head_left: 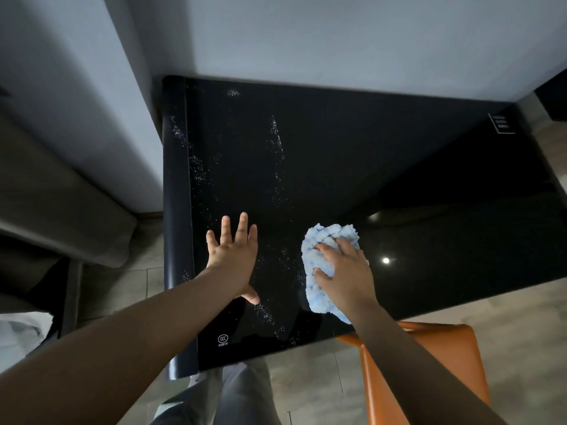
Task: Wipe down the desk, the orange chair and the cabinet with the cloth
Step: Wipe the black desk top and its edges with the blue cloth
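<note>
Now the right hand (346,268) presses a fluffy blue cloth (325,265) on the glossy black desk (368,167) at lower centre, fingers curled into it; the left hand (234,256) lies flat, fingers spread. An orange chair (445,357) sits lower right.

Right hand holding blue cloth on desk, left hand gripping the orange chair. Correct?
Not quite. In the head view the left hand lies flat on the desk, fingers spread, not on the chair. The right hand does hold the cloth on the desk.
</note>
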A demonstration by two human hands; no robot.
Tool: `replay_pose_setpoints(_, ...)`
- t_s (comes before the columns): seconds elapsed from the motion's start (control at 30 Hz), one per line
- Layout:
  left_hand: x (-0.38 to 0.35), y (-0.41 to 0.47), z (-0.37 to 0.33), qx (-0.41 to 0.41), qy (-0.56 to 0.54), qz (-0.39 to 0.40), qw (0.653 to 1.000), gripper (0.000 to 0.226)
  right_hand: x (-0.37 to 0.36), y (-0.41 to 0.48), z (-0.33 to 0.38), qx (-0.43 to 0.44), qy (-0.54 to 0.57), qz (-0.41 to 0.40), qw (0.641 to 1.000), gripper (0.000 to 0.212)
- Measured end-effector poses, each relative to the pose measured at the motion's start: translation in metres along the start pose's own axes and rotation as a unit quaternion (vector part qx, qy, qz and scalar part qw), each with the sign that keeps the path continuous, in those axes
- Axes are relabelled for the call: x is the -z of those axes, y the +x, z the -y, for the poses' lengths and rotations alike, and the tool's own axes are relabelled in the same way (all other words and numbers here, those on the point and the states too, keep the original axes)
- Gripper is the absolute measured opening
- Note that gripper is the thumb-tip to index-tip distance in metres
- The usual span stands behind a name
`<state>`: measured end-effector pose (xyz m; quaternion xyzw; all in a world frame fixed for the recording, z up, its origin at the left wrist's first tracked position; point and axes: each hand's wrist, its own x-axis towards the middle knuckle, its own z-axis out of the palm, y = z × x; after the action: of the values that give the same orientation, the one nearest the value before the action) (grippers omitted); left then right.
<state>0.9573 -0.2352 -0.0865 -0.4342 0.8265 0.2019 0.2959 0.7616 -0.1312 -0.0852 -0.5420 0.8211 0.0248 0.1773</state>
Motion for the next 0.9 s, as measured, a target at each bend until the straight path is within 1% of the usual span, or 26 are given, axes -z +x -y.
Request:
replay_pose_setpoints(0.37,-0.003,0.001,-0.001,0.007,0.006,-0.009,1.000,0.148,-0.019,-0.052,-0.010,-0.010,0.009,-0.030,0.999,0.050)
replay_pose_setpoints(0.6,-0.005,0.000,0.002,-0.002,0.012,-0.023,1.000,0.148,-0.028,-0.083,-0.016,-0.012,0.011,-0.029,0.999,0.050)
replay_pose_setpoints(0.73,-0.012,-0.012,0.004,-0.009,0.024,-0.062,0.998,0.140,-0.033,-0.109,-0.023,-0.006,0.009,-0.015,1.000,0.049)
replay_pose_setpoints(0.83,-0.025,-0.032,-0.001,-0.008,-0.008,-0.079,0.997,0.130,-0.034,-0.132,-0.026,-0.009,0.018,-0.001,1.000,0.049)
replay_pose_setpoints(0.9,-0.033,-0.048,-0.003,0.003,-0.035,-0.074,0.997,0.126,-0.032,-0.145,-0.028,-0.010,0.015,0.024,1.000,0.050)
